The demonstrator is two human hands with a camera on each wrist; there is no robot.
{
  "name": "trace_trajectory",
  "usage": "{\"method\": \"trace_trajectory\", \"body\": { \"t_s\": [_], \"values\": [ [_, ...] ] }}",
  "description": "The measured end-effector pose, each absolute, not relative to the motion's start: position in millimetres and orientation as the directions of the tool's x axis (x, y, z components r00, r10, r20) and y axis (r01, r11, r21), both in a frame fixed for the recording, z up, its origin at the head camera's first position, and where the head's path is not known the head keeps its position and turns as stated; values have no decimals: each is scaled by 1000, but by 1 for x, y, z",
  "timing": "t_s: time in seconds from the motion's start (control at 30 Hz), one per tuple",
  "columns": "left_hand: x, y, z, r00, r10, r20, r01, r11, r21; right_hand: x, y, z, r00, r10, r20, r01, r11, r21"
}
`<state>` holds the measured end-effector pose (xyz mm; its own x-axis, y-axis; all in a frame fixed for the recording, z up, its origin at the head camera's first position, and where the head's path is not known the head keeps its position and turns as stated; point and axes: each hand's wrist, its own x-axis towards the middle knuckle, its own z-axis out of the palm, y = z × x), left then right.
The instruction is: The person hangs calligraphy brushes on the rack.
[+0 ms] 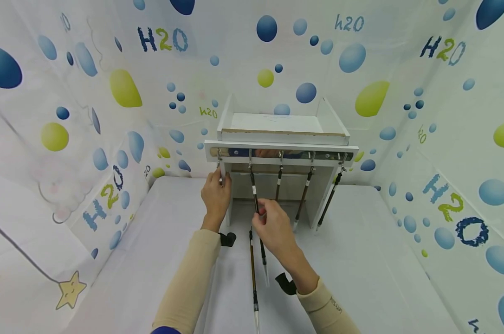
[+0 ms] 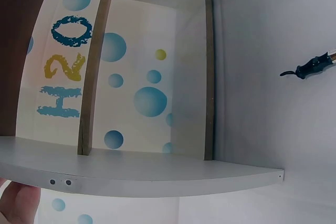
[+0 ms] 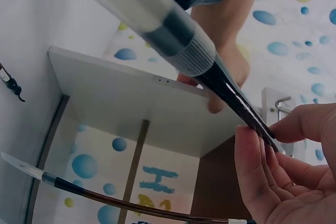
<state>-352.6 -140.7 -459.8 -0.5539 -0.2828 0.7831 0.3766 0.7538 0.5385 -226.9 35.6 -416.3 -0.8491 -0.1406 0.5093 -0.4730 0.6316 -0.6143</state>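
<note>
Five calligraphy brushes show: four hang from a white rack (image 1: 283,138), and one loose brush (image 1: 253,271) lies on the smooth white surface (image 1: 381,260) before it. Five curved metal hooks (image 1: 281,157) line a shiny, mirror-like strip (image 1: 264,153); the leftmost bears no brush. The right hand (image 1: 274,227) pinches the slim, glossy dark handle of the held brush (image 1: 254,188), under the second hook, between thumb and fingers; a translucent tubular cap (image 3: 142,19) sheathes its tip. The left hand (image 1: 216,197) grips the flat left side panel (image 2: 142,174) of the rack near its top.
</note>
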Motion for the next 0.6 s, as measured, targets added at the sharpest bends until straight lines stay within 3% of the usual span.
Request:
{"method": "trace_trajectory", "body": {
  "t_s": [0.6],
  "values": [
    [-353, -141, -462, -552, -285, 783, 377, 753, 539, -225, 34, -413, -820, -161, 549, -519, 612, -596]
  ]
}}
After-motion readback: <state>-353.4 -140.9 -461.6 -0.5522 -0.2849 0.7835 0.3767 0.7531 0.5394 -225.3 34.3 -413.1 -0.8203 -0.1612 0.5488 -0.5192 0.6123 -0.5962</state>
